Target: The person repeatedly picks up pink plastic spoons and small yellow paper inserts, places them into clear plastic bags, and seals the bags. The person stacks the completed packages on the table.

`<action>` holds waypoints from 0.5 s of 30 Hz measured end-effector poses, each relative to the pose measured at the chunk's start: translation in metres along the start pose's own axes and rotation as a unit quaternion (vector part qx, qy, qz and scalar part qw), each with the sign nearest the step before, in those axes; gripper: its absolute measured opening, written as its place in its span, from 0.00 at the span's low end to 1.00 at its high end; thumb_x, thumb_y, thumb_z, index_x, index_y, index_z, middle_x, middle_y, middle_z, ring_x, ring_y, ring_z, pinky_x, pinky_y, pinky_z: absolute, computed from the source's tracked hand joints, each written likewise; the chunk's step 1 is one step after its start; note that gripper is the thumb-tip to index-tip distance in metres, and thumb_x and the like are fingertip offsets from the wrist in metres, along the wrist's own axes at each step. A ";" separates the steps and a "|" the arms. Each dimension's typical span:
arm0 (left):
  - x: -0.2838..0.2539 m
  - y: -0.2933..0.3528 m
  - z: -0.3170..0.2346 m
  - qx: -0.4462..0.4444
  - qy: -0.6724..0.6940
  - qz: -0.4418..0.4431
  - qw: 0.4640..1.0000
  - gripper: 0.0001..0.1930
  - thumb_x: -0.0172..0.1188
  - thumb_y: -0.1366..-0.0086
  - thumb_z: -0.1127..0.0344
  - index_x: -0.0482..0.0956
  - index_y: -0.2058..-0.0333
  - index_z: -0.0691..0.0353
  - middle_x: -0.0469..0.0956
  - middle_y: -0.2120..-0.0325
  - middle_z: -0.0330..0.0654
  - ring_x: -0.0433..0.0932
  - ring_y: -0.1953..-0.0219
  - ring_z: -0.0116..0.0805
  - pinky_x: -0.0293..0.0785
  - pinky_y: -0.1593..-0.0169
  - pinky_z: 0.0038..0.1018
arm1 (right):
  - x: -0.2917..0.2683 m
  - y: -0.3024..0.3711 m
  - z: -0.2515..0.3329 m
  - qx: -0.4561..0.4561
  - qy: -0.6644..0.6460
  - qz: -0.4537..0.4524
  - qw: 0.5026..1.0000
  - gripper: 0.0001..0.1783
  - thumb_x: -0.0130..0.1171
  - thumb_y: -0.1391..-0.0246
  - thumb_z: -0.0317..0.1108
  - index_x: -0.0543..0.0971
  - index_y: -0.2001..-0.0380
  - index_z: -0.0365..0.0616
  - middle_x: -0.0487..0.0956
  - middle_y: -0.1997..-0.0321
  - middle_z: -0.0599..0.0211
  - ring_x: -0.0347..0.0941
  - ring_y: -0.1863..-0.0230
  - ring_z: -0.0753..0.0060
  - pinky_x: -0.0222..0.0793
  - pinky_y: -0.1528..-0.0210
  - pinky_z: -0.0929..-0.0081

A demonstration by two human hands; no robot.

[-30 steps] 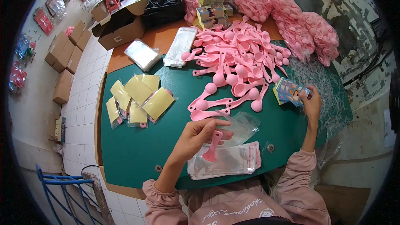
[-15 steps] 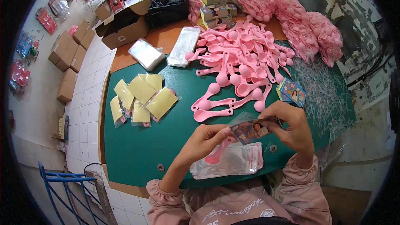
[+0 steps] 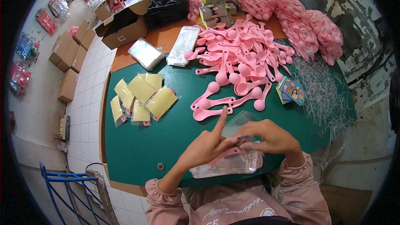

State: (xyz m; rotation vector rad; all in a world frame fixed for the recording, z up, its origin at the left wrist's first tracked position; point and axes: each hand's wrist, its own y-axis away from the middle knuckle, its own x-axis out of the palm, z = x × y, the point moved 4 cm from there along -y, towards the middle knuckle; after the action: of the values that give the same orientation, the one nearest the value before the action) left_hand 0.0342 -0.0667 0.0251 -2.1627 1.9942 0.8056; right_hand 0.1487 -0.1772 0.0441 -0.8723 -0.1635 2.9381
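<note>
Above a stack of clear plastic bags (image 3: 216, 170) at the table's near edge, my two hands meet over one clear plastic bag (image 3: 239, 121). My left hand (image 3: 204, 146) pinches the bag with its thumb, while the index finger points up and away. From the other side, my right hand (image 3: 275, 137) has its fingers curled on the bag and on a small printed card (image 3: 245, 139), mostly hidden by the fingers. Below the card shows part of a pink measuring spoon (image 3: 231, 153); whether it is inside the bag I cannot tell.
A large heap of pink spoons (image 3: 246, 50) covers the table's far middle. Filled bags with yellow cards (image 3: 141, 89) lie left, printed cards (image 3: 291, 91) right. Clear shreds (image 3: 321, 91) spread along the right edge. Two bag stacks (image 3: 183, 46) and an open carton (image 3: 125, 29) sit farther back.
My right hand has come left and down toward my left hand, bringing the card with it. My left index finger has straightened upward. The card is now mostly covered.
</note>
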 end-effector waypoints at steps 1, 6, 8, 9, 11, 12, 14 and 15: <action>-0.001 0.005 0.007 -0.003 0.016 0.012 1.000 0.38 0.53 0.40 0.61 0.38 0.38 0.55 0.78 0.77 0.49 0.76 0.78 0.43 0.70 0.69 0.29 | 0.002 0.003 -0.002 0.047 -0.065 0.039 0.996 0.15 0.61 0.59 0.34 0.76 0.65 0.41 0.74 0.77 0.60 0.70 0.76 0.62 0.65 0.71 0.69; -0.010 0.032 0.045 0.101 0.159 0.074 0.979 0.43 0.60 0.45 0.56 0.41 0.38 0.56 0.78 0.69 0.48 0.78 0.70 0.34 0.72 0.64 0.28 | 0.002 0.013 -0.011 0.148 -0.121 -0.087 0.978 0.10 0.64 0.60 0.31 0.74 0.76 0.39 0.71 0.81 0.69 0.66 0.77 0.77 0.65 0.71 0.76; -0.006 0.039 0.047 0.090 0.243 0.045 0.965 0.45 0.66 0.50 0.59 0.46 0.39 0.59 0.77 0.66 0.47 0.76 0.66 0.31 0.72 0.62 0.25 | 0.000 0.017 -0.012 0.188 -0.154 -0.109 0.964 0.11 0.65 0.61 0.30 0.72 0.78 0.39 0.70 0.81 0.72 0.64 0.76 0.82 0.65 0.70 0.78; -0.007 0.042 0.044 0.082 0.293 -0.005 0.953 0.42 0.64 0.49 0.66 0.47 0.40 0.58 0.76 0.65 0.47 0.75 0.64 0.29 0.72 0.62 0.24 | 0.001 0.017 -0.011 0.195 -0.150 -0.100 0.964 0.13 0.66 0.61 0.31 0.70 0.80 0.40 0.69 0.79 0.75 0.63 0.75 0.83 0.64 0.69 0.80; -0.005 0.043 0.046 0.106 0.396 -0.095 0.907 0.36 0.61 0.48 0.76 0.51 0.43 0.59 0.76 0.65 0.47 0.74 0.62 0.26 0.70 0.61 0.19 | 0.002 0.017 -0.011 0.201 -0.144 -0.091 0.965 0.15 0.66 0.61 0.31 0.67 0.82 0.40 0.68 0.78 0.77 0.62 0.74 0.85 0.64 0.67 0.82; 0.001 0.043 0.046 0.107 0.396 -0.095 0.907 0.36 0.61 0.48 0.76 0.51 0.43 0.59 0.76 0.65 0.47 0.74 0.62 0.26 0.70 0.61 0.19 | 0.007 0.018 -0.011 0.204 -0.208 -0.073 0.954 0.13 0.65 0.60 0.31 0.70 0.78 0.39 0.70 0.75 0.76 0.62 0.71 0.86 0.63 0.67 0.82; 0.005 0.045 0.051 0.043 0.397 -0.173 0.901 0.34 0.60 0.47 0.77 0.53 0.44 0.60 0.76 0.64 0.47 0.74 0.63 0.25 0.70 0.61 0.19 | 0.018 0.022 -0.009 0.204 -0.333 -0.033 0.920 0.12 0.63 0.57 0.30 0.75 0.69 0.36 0.73 0.69 0.73 0.64 0.67 0.86 0.63 0.66 0.83; 0.006 0.047 0.048 0.043 0.393 -0.176 0.901 0.28 0.59 0.46 0.77 0.58 0.48 0.63 0.76 0.64 0.46 0.74 0.62 0.25 0.70 0.60 0.19 | 0.021 0.026 -0.012 0.208 -0.359 -0.052 0.908 0.14 0.61 0.55 0.30 0.75 0.64 0.34 0.75 0.68 0.71 0.65 0.68 0.86 0.63 0.67 0.84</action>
State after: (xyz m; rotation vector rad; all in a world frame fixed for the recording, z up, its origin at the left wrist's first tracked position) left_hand -0.0255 -0.0590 -0.0052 -2.9538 1.7027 -0.2663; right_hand 0.1363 -0.1997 0.0194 0.2800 0.3582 2.8611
